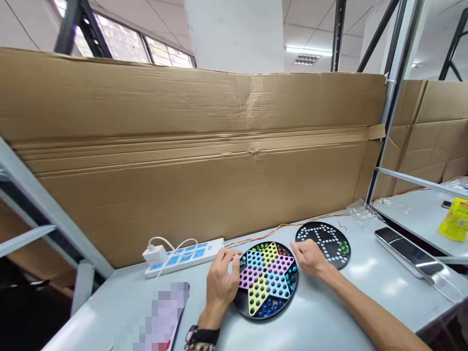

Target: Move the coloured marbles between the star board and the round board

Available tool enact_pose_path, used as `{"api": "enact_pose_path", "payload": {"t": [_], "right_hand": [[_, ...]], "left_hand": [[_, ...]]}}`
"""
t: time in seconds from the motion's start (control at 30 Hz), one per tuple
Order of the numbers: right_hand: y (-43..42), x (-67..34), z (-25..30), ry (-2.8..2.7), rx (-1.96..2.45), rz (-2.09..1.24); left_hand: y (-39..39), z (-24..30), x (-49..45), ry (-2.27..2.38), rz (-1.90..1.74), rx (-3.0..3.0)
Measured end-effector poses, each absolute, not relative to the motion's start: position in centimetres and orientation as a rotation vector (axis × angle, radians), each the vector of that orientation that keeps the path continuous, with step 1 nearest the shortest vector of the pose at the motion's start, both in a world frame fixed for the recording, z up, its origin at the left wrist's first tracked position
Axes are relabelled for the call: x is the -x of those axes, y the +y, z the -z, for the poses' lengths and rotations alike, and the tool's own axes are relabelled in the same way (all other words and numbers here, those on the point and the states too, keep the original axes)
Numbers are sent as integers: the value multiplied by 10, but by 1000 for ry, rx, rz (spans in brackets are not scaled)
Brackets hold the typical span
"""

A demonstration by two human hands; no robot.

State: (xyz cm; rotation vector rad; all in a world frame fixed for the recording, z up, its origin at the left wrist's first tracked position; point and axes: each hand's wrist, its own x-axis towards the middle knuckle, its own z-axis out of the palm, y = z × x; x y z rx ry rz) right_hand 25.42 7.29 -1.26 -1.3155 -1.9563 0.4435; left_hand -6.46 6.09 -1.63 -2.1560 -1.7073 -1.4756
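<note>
A round black Chinese checkers board (244,306) holds marbles (269,307) around its pastel star

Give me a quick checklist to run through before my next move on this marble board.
Round black board with a coloured star lying flat on the pale grey table: ok.
Blue glass marbles sitting on its black border, nearest me: ok.
Marble held in my left hand or right hand: cannot tell.
Second round black board with white holes apart from the first: cannot tell, right hand covers the gap.
Thin orange-and-yellow wire lying behind both boards: ok.
</note>
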Motion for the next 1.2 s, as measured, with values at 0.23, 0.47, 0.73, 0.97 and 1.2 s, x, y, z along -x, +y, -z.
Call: {"api": "enact_pose_path", "payload": {"t": [0.23, 0.47, 0.73, 0.97, 1.2], "right_hand": [[116, -95, 1, -2158, 1109, -454], [126, -64, 25, -2358, 1188, -263], [118, -79, 10, -2428, 1346, -271], [115, -118, 13, -2140, 1357, -486], [115, -137, 27, -2001, 1186, -598]], "left_hand": [[66, 27, 88, -1735, 1539, 2043], [69, 32, 96, -1917, 1392, 1967], [70, 40, 90, -2245, 848, 2020], [67, 25, 92, -2281, 647, 1934], [60, -32, 183, -2507, 680, 1394]]}}
